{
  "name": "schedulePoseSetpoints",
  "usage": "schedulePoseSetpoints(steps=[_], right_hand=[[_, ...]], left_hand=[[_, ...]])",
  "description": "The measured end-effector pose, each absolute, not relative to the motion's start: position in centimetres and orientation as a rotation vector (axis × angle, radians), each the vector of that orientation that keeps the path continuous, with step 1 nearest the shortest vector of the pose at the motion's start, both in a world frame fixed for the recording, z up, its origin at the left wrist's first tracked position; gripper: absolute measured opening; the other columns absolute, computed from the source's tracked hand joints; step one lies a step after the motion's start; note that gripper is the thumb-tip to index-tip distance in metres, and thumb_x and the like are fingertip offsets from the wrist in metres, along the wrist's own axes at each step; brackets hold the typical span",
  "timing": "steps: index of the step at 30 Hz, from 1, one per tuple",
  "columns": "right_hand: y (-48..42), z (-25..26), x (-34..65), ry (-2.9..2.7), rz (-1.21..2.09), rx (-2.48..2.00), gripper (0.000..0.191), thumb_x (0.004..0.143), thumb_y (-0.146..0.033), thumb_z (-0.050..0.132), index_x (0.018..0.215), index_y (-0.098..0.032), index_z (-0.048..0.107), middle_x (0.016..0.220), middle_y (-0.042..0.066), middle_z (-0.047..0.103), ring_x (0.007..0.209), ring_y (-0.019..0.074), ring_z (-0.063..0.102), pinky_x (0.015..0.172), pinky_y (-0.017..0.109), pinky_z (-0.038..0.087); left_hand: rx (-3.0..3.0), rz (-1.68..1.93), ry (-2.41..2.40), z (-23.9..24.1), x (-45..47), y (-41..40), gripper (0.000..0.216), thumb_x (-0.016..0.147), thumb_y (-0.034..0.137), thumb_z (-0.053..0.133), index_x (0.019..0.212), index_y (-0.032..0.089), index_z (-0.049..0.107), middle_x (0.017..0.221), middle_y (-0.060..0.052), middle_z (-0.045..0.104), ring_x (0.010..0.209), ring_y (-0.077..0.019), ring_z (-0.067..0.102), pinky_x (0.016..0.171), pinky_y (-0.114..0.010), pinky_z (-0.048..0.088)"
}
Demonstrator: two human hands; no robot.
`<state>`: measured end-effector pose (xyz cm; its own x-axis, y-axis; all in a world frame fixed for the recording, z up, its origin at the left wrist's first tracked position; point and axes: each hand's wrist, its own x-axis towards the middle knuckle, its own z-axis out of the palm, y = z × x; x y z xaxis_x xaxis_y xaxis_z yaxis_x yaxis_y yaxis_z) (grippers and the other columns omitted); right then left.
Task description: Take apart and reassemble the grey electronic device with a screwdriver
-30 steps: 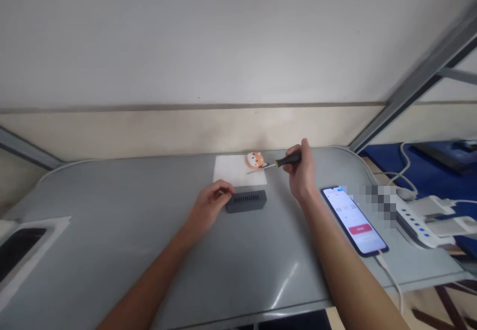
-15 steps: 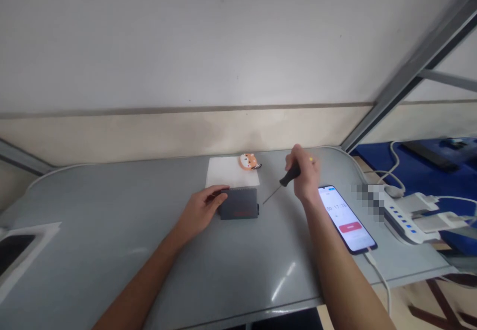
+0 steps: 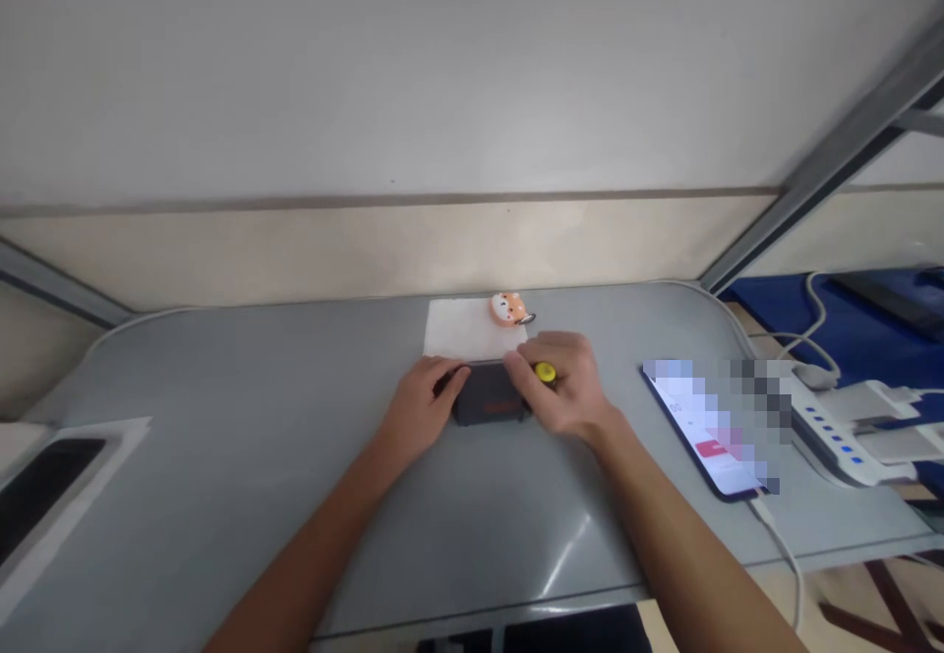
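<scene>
A dark grey box-shaped device [image 3: 487, 397] with faint red lettering stands on the table between my hands. My left hand [image 3: 420, 402] is closed on its left end, thumb in front and fingers behind. At the other end, my right hand [image 3: 564, 387] has its thumb against the box's upper right corner. Tucked in that same hand is a screwdriver [image 3: 545, 373], of which only the yellow handle end shows; its shaft is hidden. Just behind the box lies a white sheet [image 3: 461, 328], with an orange-and-white animal-faced case [image 3: 507, 310] on its far right corner.
To the right lie a plugged-in phone [image 3: 700, 437] and a white power strip [image 3: 833, 442] with chargers and cables. A dark flat device [image 3: 51, 486] on white paper is at the left edge. A wall [image 3: 369, 250] rises behind the grey table [image 3: 258, 387].
My right hand has come left and down to the box's right end, turning the screwdriver so its yellow end faces me. The box looks tilted slightly. The view has shifted a little.
</scene>
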<state>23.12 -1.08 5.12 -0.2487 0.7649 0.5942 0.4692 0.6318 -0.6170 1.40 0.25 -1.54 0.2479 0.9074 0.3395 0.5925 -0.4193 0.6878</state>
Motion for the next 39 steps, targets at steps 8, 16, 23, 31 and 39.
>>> schedulePoseSetpoints(steps=[8,16,23,31,39], right_hand=[[-3.4,4.1,23.6,-1.824,0.218,-0.769,0.042,0.097,-0.02,0.047,0.055,-0.024,0.048,0.046,-0.002,0.043,0.045,0.0139,0.034,0.053,0.034,0.027],[-4.4,3.0,21.4,-1.884,0.201,-0.668,0.03,0.093,-0.018,0.053,0.064,-0.024,0.055,0.054,0.001,0.058,0.049,0.0146,0.046,0.053,0.033,0.033],[-4.2,3.2,22.3,-1.805,0.199,-0.69,0.032,0.093,-0.012,0.049,0.063,-0.022,0.051,0.05,-0.002,0.051,0.047,0.0127,0.04,0.052,0.031,0.031],[-3.6,4.3,24.5,-1.796,0.043,-0.742,0.036,0.092,-0.008,0.048,0.059,-0.023,0.042,0.047,-0.003,0.041,0.045,0.0116,0.031,0.051,0.033,0.025],[-3.4,4.2,24.7,-1.774,0.058,-0.744,0.039,0.093,-0.01,0.047,0.057,-0.023,0.04,0.047,-0.003,0.04,0.046,0.0114,0.03,0.05,0.033,0.025]], left_hand=[[2.108,1.005,1.386,-1.9,1.3,0.1,0.021,0.103,0.031,0.057,0.103,0.024,0.077,0.101,-0.005,0.078,0.095,-0.0225,0.072,0.092,-0.039,0.057],[2.129,1.037,1.406,-1.4,1.5,-0.1,0.026,0.106,0.031,0.049,0.104,0.022,0.073,0.104,-0.006,0.077,0.099,-0.022,0.07,0.094,-0.038,0.056],[2.318,1.191,1.21,0.5,1.2,-0.4,0.02,0.106,0.025,0.051,0.101,0.021,0.07,0.098,-0.004,0.074,0.096,-0.0186,0.067,0.093,-0.035,0.055],[2.573,0.904,1.031,1.2,1.3,-1.5,0.029,0.095,0.027,0.068,0.125,0.024,0.068,0.128,-0.009,0.069,0.12,-0.0267,0.063,0.107,-0.046,0.051],[2.615,0.694,1.013,0.5,1.1,-1.6,0.038,0.092,0.024,0.068,0.13,0.025,0.066,0.142,-0.01,0.061,0.131,-0.03,0.057,0.113,-0.05,0.048]])
